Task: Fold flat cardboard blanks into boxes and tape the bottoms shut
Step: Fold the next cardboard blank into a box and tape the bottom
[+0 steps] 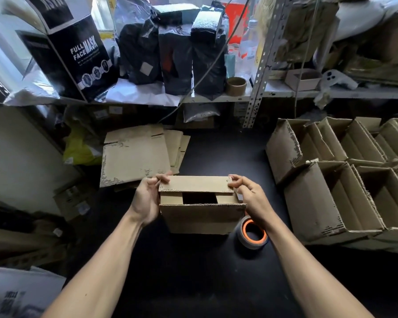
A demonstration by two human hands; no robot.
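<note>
A brown cardboard box [202,218] stands on the black table [193,271] in the middle of the view. Its two small end flaps lie folded in, with a dark gap between them. The far long flap [194,183] is bent over them, and the near long flap stands up. My left hand [147,198] grips the box's left side, fingertips on the far flap's left corner. My right hand [248,196] grips the right side the same way. A roll of tape with an orange core [253,232] lies just right of the box, under my right wrist.
A stack of flat cardboard blanks [136,154] lies at the far left of the table. Several folded open boxes [345,180] fill the right side. A metal shelf behind carries black bags [177,51], a "Full Face Mask" carton [78,49] and an empty tape core [236,86].
</note>
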